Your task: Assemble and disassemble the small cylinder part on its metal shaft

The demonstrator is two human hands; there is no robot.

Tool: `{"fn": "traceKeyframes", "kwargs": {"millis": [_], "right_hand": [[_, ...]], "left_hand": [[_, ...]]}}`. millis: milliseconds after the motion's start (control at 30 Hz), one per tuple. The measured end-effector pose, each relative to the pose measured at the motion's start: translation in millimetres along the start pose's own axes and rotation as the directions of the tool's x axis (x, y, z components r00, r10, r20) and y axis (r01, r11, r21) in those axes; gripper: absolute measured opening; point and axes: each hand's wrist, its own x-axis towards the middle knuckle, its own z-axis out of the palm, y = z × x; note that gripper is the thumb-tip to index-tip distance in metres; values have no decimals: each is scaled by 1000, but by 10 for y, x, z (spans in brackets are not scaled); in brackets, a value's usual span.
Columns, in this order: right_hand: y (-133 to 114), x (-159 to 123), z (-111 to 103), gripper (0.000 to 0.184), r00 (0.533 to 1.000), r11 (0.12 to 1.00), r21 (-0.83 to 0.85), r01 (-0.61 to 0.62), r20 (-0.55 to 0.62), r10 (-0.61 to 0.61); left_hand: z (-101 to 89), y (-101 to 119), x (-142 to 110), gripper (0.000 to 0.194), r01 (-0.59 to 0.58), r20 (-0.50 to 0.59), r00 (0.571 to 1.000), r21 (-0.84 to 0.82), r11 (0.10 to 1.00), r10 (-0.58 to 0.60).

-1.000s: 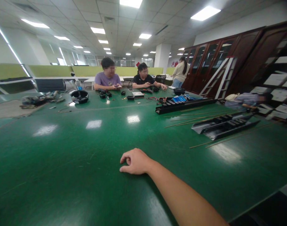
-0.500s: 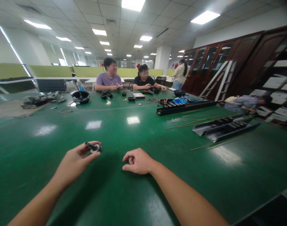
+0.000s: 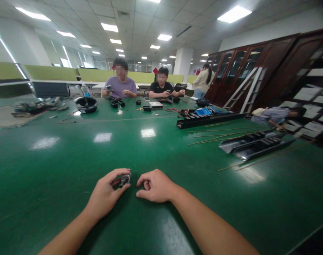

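Note:
My left hand [image 3: 108, 191] pinches a small dark part with a short tube and a pale, round rim [image 3: 125, 180] between thumb and fingers, just above the green tabletop [image 3: 156, 152]. The tube end points down towards me. What exactly this part is, I cannot tell. Close by on the right, my right hand [image 3: 156, 186] rests low over the table, its thumb and forefinger apart and the other fingers curled. Nothing shows in it. A narrow gap separates its fingertips from the part.
Black metal channels [image 3: 257, 145] and thin rods [image 3: 211, 140] lie at the right. A longer black channel [image 3: 211, 119] with blue pieces is behind them. A black headset-like ring [image 3: 86, 105] stands far left. Two people [image 3: 121, 83] sit opposite; a stepladder [image 3: 247, 88] stands beyond.
My left hand has moved right and slightly down with the part, nearer to my right hand, and the part has turned. My right hand has hardly moved. The view has shifted slightly.

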Motion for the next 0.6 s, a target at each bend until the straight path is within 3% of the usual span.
{"fn": "traceKeyframes", "kwargs": {"millis": [233,600], "right_hand": [[-12,7,14,23,1000,1000,-1,-7,-14,7],[-30,7,23,22,1000,1000,-14,-19,-1,19]], "left_hand": [[57,17,-10,27,-63,28,998,113,992,60],[96,49,-30,59,117,24,993,-144,983,-115]]}}
